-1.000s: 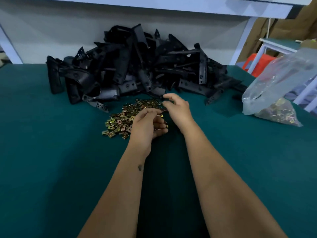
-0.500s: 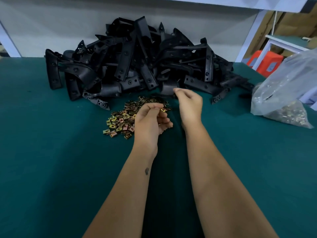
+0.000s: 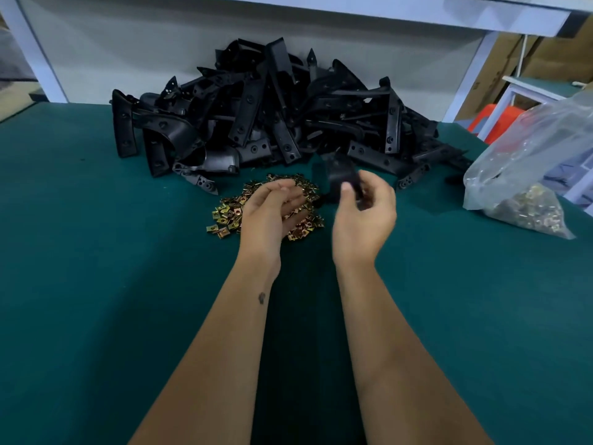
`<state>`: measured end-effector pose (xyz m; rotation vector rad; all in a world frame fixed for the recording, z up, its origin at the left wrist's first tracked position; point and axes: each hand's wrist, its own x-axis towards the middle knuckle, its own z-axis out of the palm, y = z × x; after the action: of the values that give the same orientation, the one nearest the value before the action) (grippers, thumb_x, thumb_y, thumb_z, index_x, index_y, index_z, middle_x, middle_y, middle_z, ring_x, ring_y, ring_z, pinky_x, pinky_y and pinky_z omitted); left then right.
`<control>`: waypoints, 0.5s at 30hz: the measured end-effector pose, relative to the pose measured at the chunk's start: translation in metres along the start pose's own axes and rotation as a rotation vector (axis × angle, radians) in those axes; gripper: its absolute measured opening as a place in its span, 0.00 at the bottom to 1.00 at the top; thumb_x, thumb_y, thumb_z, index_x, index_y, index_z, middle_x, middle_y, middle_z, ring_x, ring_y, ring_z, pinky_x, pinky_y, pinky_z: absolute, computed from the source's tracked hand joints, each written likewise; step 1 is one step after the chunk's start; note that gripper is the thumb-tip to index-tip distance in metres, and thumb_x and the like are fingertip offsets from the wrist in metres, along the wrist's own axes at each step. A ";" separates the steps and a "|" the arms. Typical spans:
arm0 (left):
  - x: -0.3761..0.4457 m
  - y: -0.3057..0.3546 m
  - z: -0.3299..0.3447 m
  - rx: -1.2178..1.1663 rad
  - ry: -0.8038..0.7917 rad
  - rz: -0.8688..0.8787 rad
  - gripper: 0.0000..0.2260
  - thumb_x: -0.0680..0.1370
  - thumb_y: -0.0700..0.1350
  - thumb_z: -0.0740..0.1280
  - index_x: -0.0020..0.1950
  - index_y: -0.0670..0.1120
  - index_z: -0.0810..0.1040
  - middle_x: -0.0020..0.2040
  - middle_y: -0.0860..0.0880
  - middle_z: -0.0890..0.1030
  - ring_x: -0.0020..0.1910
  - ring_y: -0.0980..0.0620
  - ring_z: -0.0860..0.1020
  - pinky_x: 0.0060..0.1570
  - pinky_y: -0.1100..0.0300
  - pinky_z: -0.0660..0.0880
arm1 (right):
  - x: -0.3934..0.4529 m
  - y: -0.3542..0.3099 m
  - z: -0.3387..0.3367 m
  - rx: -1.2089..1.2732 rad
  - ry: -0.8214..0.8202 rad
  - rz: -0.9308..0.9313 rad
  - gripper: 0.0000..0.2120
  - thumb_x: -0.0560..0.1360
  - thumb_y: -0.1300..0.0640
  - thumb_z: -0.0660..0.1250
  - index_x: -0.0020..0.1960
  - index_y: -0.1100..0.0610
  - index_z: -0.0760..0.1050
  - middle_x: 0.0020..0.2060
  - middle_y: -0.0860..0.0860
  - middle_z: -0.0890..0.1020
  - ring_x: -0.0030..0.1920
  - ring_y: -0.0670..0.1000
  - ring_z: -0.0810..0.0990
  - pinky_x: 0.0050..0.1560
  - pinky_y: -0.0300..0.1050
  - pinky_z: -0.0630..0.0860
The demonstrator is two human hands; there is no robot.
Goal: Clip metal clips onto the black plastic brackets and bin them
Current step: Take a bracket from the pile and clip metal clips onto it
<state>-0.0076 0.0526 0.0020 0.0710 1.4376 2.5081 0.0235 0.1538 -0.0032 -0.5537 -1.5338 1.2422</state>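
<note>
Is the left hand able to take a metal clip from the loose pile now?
Probably yes. The left hand hovers open directly over the clip pile, nothing between them; the right hand holds a black bracket off to the side.

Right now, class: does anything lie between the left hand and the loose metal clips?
Nothing visible does. The left hand hovers directly over the metal clips; the right hand holds a black bracket off to the side.
</note>
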 end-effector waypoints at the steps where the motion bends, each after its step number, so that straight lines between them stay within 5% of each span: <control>1: 0.000 0.001 0.000 -0.003 -0.020 -0.014 0.08 0.82 0.39 0.62 0.54 0.42 0.81 0.52 0.42 0.84 0.49 0.49 0.83 0.47 0.58 0.82 | -0.007 -0.003 0.001 -0.062 -0.062 -0.131 0.09 0.75 0.65 0.69 0.53 0.56 0.80 0.49 0.47 0.77 0.51 0.48 0.77 0.54 0.34 0.72; 5: -0.001 0.004 -0.005 -0.110 -0.114 -0.061 0.13 0.82 0.50 0.61 0.60 0.45 0.79 0.54 0.45 0.83 0.52 0.50 0.82 0.54 0.56 0.80 | -0.026 -0.008 0.009 -0.261 -0.312 -0.541 0.07 0.72 0.68 0.70 0.48 0.60 0.81 0.47 0.51 0.79 0.51 0.51 0.73 0.53 0.30 0.66; 9: 0.004 0.006 -0.016 -0.211 -0.179 -0.086 0.17 0.81 0.50 0.64 0.65 0.41 0.77 0.58 0.42 0.78 0.59 0.46 0.79 0.67 0.50 0.72 | -0.033 -0.006 0.017 -0.341 -0.461 -0.746 0.05 0.70 0.70 0.71 0.43 0.63 0.81 0.43 0.54 0.80 0.47 0.54 0.74 0.48 0.43 0.72; 12: 0.009 0.010 -0.021 -0.251 -0.073 -0.104 0.21 0.80 0.44 0.66 0.72 0.38 0.71 0.54 0.42 0.80 0.54 0.46 0.81 0.60 0.53 0.76 | -0.035 -0.009 0.019 -0.322 -0.567 -0.760 0.08 0.68 0.71 0.67 0.45 0.63 0.80 0.45 0.54 0.81 0.51 0.54 0.77 0.59 0.43 0.72; 15: 0.010 0.010 -0.025 -0.247 -0.078 -0.140 0.14 0.81 0.44 0.65 0.61 0.36 0.79 0.48 0.44 0.83 0.48 0.49 0.83 0.49 0.59 0.79 | -0.037 -0.013 0.019 -0.304 -0.666 -0.747 0.08 0.66 0.71 0.64 0.43 0.64 0.78 0.46 0.55 0.81 0.55 0.54 0.77 0.74 0.45 0.62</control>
<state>-0.0233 0.0288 -0.0027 0.0218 1.0564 2.5149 0.0224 0.1098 -0.0054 0.2980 -2.2199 0.6180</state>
